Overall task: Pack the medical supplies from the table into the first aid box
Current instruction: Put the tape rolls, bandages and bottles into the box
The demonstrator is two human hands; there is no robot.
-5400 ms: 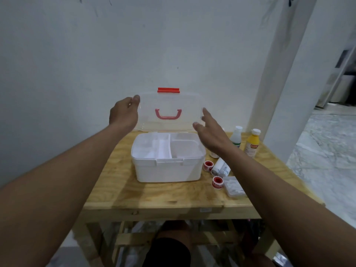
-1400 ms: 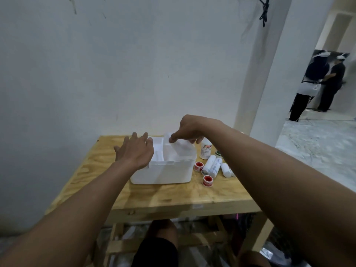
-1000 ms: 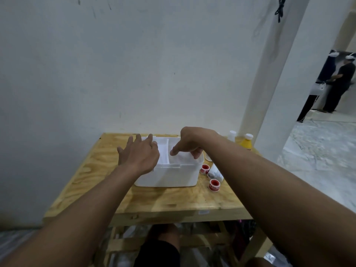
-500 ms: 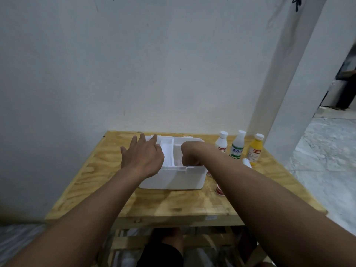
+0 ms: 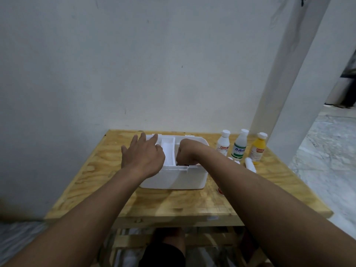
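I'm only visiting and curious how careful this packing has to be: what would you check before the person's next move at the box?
1. First aid box open on top: ok, its compartments show.
2. Box steadied: ok, the left hand rests on its left side, fingers straight.
3. Right hand empty: cannot tell, its fingers dip into the right part of the box, hidden.
4. Bottles upright: ok, the white bottle, green-label bottle and yellow bottle stand to the right of the box.
5. Everything packed: not ok, the bottles and a white roll are on the table.
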